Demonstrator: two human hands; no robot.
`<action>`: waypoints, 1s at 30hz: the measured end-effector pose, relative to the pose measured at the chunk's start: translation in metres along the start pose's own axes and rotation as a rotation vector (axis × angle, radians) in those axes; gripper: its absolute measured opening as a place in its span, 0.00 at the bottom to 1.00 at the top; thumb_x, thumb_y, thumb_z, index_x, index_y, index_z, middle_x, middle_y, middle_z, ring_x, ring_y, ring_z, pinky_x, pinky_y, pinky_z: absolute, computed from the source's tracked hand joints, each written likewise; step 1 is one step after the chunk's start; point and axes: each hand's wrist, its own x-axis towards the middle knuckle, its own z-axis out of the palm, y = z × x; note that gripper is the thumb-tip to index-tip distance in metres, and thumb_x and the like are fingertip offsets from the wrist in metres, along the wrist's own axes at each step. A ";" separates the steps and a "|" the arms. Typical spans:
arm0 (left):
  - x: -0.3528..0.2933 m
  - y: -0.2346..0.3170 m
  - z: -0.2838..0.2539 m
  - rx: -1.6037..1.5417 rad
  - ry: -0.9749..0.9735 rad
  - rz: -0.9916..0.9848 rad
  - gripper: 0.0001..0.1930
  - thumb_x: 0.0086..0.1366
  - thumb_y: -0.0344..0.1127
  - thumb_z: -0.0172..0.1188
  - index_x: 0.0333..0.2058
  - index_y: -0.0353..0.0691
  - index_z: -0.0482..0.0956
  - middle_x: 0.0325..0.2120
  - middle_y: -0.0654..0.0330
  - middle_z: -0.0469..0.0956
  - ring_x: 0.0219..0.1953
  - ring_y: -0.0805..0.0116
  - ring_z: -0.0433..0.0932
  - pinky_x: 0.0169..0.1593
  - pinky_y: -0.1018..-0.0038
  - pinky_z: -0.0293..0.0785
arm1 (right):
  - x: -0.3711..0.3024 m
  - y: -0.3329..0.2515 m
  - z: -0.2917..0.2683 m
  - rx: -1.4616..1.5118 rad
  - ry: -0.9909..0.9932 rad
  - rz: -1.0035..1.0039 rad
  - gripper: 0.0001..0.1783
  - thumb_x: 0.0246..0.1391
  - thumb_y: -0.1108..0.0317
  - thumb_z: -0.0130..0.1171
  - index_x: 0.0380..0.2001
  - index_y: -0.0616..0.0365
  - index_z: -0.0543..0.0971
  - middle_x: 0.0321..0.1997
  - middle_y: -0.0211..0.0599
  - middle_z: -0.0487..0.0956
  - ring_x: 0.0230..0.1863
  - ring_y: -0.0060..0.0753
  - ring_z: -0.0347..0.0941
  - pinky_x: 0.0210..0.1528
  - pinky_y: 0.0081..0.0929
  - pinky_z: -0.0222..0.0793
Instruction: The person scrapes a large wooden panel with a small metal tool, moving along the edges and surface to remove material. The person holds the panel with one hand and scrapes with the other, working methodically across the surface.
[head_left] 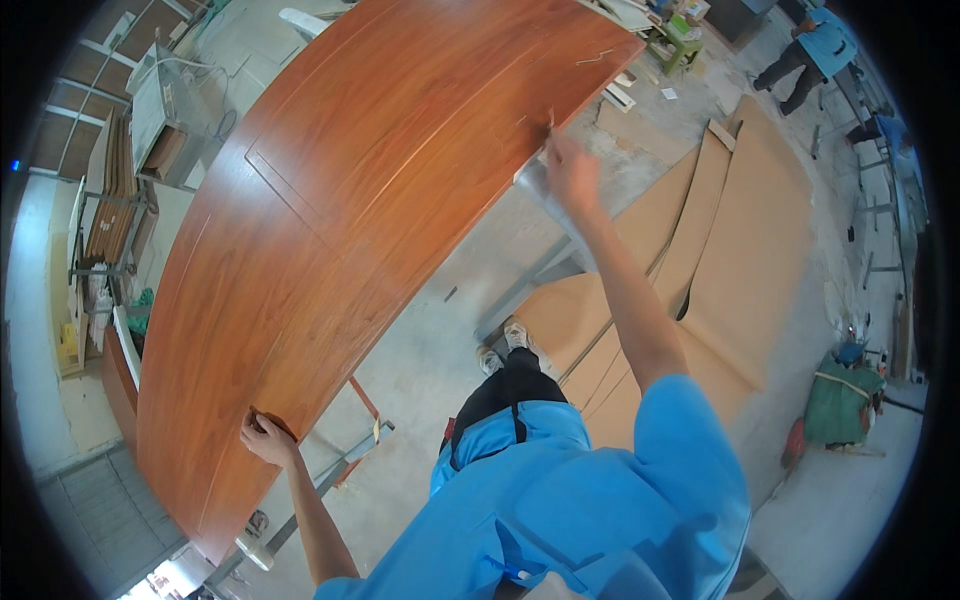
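A long reddish-brown wood-grain door panel (350, 200) with grooved lines lies raised in front of me, running from lower left to upper right. My left hand (268, 440) is at its near edge by the lower-left end, fingers curled on a small dark brown piece (272, 420) whose kind I cannot make out. Farther up the same edge is my right hand (572, 178), arm stretched out. Motion smears its fingers, so whether they hold anything is unclear. A thin, light, bent mark or strip (595, 58) shows on the panel near its far end.
Brown cardboard sheets (740, 270) lie on the floor to my right. Metal supports (350, 460) stand beneath the panel. Stacked boards (112, 190) and a metal cabinet (165, 120) are at left. A green bundle (842, 400) sits far right; another person (825, 45) stands at the back right.
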 end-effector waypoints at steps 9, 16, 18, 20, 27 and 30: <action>0.000 0.000 -0.003 0.084 0.006 -0.001 0.16 0.72 0.42 0.56 0.50 0.37 0.79 0.49 0.50 0.76 0.51 0.51 0.78 0.53 0.57 0.74 | -0.085 -0.107 -0.004 0.148 -0.192 -0.404 0.25 0.61 0.73 0.54 0.62 0.60 0.75 0.37 0.42 0.82 0.37 0.43 0.81 0.36 0.38 0.78; -0.001 0.001 0.000 -0.014 0.029 -0.021 0.15 0.72 0.40 0.57 0.49 0.36 0.81 0.49 0.52 0.76 0.50 0.54 0.78 0.55 0.60 0.74 | -0.066 -0.083 0.002 -0.021 -0.187 -0.202 0.28 0.56 0.76 0.56 0.62 0.65 0.76 0.32 0.42 0.79 0.29 0.39 0.77 0.31 0.39 0.75; -0.003 0.004 -0.001 0.006 0.019 -0.050 0.15 0.72 0.40 0.57 0.50 0.37 0.80 0.49 0.51 0.76 0.50 0.53 0.78 0.55 0.59 0.74 | -0.125 -0.141 0.009 0.101 -0.204 -0.312 0.29 0.55 0.78 0.57 0.62 0.70 0.75 0.26 0.42 0.75 0.25 0.39 0.72 0.29 0.38 0.74; -0.005 0.007 -0.002 -0.010 0.004 -0.049 0.15 0.72 0.40 0.57 0.51 0.37 0.80 0.49 0.51 0.76 0.51 0.53 0.77 0.56 0.59 0.73 | -0.159 -0.174 0.015 0.220 -0.431 -0.426 0.30 0.54 0.76 0.59 0.62 0.66 0.77 0.31 0.42 0.80 0.30 0.42 0.76 0.36 0.39 0.78; -0.007 0.013 -0.007 -0.048 -0.007 0.023 0.13 0.73 0.42 0.58 0.46 0.38 0.80 0.48 0.51 0.77 0.53 0.51 0.74 0.57 0.57 0.69 | -0.071 -0.068 0.009 -0.107 -0.211 -0.049 0.21 0.61 0.73 0.55 0.58 0.57 0.79 0.36 0.44 0.82 0.36 0.51 0.81 0.33 0.44 0.75; -0.007 0.017 -0.007 -0.081 -0.030 0.022 0.13 0.71 0.41 0.60 0.43 0.36 0.79 0.45 0.50 0.77 0.51 0.49 0.74 0.55 0.55 0.69 | -0.117 -0.123 0.018 -0.071 -0.211 -0.130 0.17 0.58 0.75 0.57 0.50 0.62 0.81 0.29 0.47 0.79 0.32 0.50 0.78 0.31 0.41 0.74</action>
